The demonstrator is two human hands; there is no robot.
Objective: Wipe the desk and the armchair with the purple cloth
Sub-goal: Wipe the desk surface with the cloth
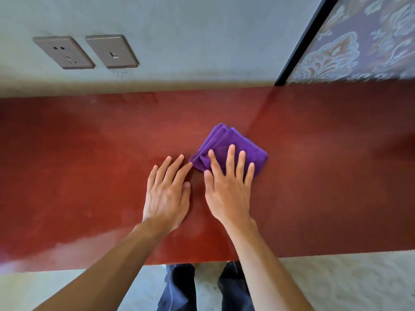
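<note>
A folded purple cloth (226,143) lies on the red desk (78,164), near its middle. My right hand (228,187) rests flat on the cloth's near half, fingers spread, pressing it onto the desk. My left hand (167,194) lies flat on the bare desk just left of the cloth, fingers apart, its fingertips almost touching the cloth's left corner. No armchair shows in the head view.
The desk runs along a grey wall with two socket plates (85,51) at upper left. A black strip (303,39) borders patterned wallpaper (363,41) at upper right. Below the desk's front edge are my legs (206,288) and a pale floor.
</note>
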